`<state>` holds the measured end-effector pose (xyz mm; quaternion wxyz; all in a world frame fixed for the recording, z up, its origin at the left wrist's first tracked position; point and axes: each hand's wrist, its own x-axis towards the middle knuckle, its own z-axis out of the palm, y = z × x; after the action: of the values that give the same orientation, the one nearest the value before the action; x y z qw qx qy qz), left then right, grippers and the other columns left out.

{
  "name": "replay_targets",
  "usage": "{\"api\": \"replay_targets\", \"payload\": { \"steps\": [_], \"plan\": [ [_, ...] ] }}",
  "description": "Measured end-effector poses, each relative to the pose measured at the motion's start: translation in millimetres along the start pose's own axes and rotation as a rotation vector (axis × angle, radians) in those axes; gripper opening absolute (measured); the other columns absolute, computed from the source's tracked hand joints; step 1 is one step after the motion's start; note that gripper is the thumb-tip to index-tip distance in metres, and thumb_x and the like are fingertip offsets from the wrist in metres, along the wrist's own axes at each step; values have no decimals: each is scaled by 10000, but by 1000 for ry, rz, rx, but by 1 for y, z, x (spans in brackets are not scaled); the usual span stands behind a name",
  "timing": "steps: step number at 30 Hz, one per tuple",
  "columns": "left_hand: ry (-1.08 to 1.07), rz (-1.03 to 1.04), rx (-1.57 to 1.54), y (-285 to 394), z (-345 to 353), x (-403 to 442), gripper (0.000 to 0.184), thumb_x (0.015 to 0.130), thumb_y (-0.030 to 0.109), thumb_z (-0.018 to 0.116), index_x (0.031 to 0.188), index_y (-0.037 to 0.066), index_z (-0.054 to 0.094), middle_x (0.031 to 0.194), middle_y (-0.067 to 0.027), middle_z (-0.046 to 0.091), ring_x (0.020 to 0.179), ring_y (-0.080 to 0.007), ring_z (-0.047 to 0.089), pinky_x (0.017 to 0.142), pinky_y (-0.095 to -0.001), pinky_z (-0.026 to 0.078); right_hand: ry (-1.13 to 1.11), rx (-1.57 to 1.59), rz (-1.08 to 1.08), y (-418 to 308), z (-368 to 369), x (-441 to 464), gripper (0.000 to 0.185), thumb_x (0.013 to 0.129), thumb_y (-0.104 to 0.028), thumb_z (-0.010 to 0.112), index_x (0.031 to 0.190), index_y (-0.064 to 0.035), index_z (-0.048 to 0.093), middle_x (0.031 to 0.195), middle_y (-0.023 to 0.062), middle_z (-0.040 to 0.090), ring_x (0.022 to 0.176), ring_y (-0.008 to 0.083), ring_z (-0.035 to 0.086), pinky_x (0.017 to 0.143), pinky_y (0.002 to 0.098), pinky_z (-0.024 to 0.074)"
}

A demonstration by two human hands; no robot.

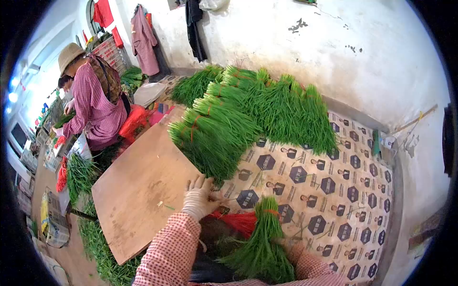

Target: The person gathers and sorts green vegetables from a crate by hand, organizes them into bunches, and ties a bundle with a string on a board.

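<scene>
My left hand [198, 199], in a pale glove, has its fingers stretched out over the near right edge of a brown wooden board [148, 190]. A bunch of red ties [238, 223] lies just right of that hand. In front of me is a bundle of green chives [265, 243], pale ends pointing away and a red band near the top. My right hand [292, 248] is against the bundle's right side and appears to hold it, its fingers mostly hidden by the leaves. Both sleeves are red-and-white checked.
Rows of banded chive bundles [253, 105] lie on a printed floor sheet [329, 200] by the wall. At left, a person in a straw hat and checked shirt [98, 102] handles greens, with another person behind. Loose greens [102, 243] lie below the board.
</scene>
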<state>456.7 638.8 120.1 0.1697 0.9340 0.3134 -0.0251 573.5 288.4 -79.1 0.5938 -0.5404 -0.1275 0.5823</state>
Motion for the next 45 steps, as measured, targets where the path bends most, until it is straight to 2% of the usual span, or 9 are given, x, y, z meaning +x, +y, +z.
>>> {"api": "replay_targets", "payload": {
  "steps": [3, 6, 13, 16, 24, 29, 35, 39, 45],
  "plan": [
    [70, 49, 240, -31, 6, 7, 946, 638, 458, 776, 1422, 143, 351, 1465, -182, 320, 1389, -373, 224, 1113, -581, 145, 180, 89, -8, -15, 10, -2, 752, 837, -240, 696, 1447, -65, 292, 1287, 156, 552, 1123, 253, 569, 940, 389, 483],
    [24, 43, 316, -40, 21, 8, 956, 641, 451, 764, 1439, 161, 325, 1482, -183, 278, 1400, -387, 179, 1079, -653, 118, 327, -347, -99, -143, 39, 14, 619, 854, -103, 660, 1396, -16, 374, 1265, 170, 556, 1030, 270, 608, 846, 362, 539],
    [110, 98, 338, -40, 21, 8, 912, 594, 329, 784, 1393, 166, 376, 1442, -200, 318, 1365, -400, 237, 1048, -666, 160, 790, -640, -415, -470, 11, 182, 1030, 723, -429, 780, 1471, -17, 203, 1484, 235, 297, 1341, 365, 350, 1064, 477, 368],
    [127, 107, 290, -38, 18, 11, 875, 588, 283, 787, 1370, 185, 407, 1411, -181, 364, 1337, -396, 296, 1019, -675, 214, 1167, -1504, -166, -524, 3, 227, 1002, 760, -414, 748, 1504, -115, 146, 1514, 221, 237, 1388, 359, 271, 1150, 414, 260],
    [179, 100, 213, -38, 18, 10, 854, 592, 253, 786, 1361, 178, 423, 1410, -169, 362, 1339, -377, 299, 1033, -661, 216, 140, -1443, 276, -180, -65, 221, 537, 909, -309, 550, 1355, -43, 411, 1324, 199, 447, 1215, 310, 437, 1032, 381, 354],
    [240, 112, 257, -36, 25, 14, 797, 576, 194, 755, 1323, 199, 478, 1376, -142, 395, 1287, -361, 349, 1010, -622, 257, 322, -789, 551, 38, -82, 113, 444, 936, -323, 506, 1297, -69, 460, 1188, 157, 523, 1070, 268, 508, 921, 364, 406],
    [278, 163, 296, -37, 27, 18, 840, 589, 176, 767, 1366, 210, 451, 1387, -149, 400, 1304, -349, 353, 1052, -560, 241, 609, -177, 558, 132, -88, 55, 359, 968, -339, 453, 1228, -100, 519, 1024, 106, 614, 897, 217, 593, 787, 343, 469],
    [226, 140, 376, -36, 22, 15, 784, 697, 235, 747, 1401, 149, 413, 1433, -161, 370, 1341, -362, 322, 1077, -529, 238, 649, -342, 705, 110, -71, 66, 421, 944, -385, 497, 1288, -143, 511, 1139, 109, 647, 1005, 224, 624, 874, 349, 459],
    [215, 139, 359, -32, 20, 15, 801, 679, 181, 748, 1404, 146, 409, 1433, -159, 373, 1339, -360, 332, 1081, -518, 253, 484, -666, 468, 181, -82, 81, 381, 908, -252, 549, 1255, -95, 529, 1128, 117, 629, 1020, 259, 606, 866, 351, 475]
  ]
}}
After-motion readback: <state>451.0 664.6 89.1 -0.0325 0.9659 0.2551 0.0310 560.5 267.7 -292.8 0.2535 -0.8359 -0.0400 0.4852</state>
